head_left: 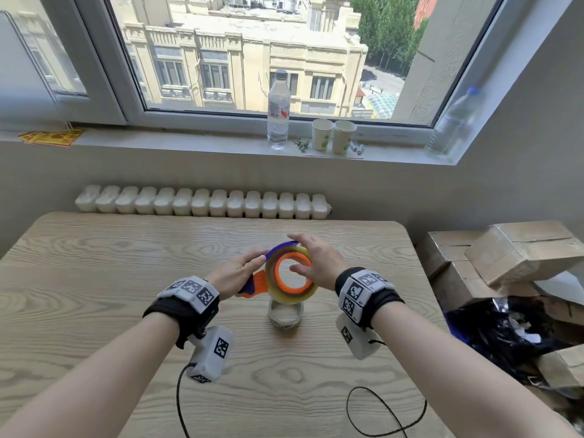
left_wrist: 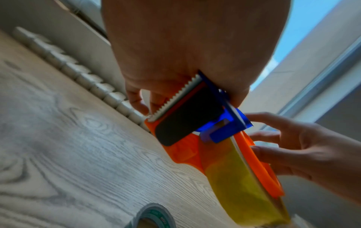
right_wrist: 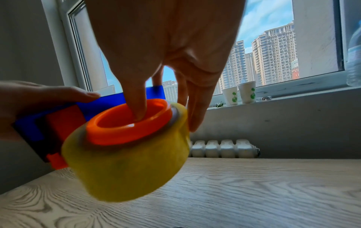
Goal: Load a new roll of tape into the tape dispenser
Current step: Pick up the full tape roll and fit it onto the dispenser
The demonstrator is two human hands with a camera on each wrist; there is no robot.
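Note:
My left hand (head_left: 240, 273) grips a blue and orange tape dispenser (head_left: 257, 281) above the wooden table (head_left: 126, 279). A yellowish tape roll (head_left: 292, 295) sits around the dispenser's orange hub (head_left: 292, 273). My right hand (head_left: 313, 263) is at the roll with straight fingers. Its thumb tip presses inside the orange hub (right_wrist: 125, 123) while the fingers (right_wrist: 195, 111) reach past the far edge of the tape roll (right_wrist: 126, 166). The left wrist view shows the left hand (left_wrist: 175, 46) over the serrated blade (left_wrist: 175, 95) and black pad of the dispenser (left_wrist: 224, 128). A second roll (head_left: 286, 314) stands on the table below.
A radiator (head_left: 202, 202) runs behind the table's far edge. The windowsill holds a water bottle (head_left: 278, 112), two paper cups (head_left: 331, 135) and another bottle (head_left: 455, 121). Cardboard boxes (head_left: 505, 254) and a black bag (head_left: 505, 333) crowd the right side. Cables (head_left: 379, 412) lie near me.

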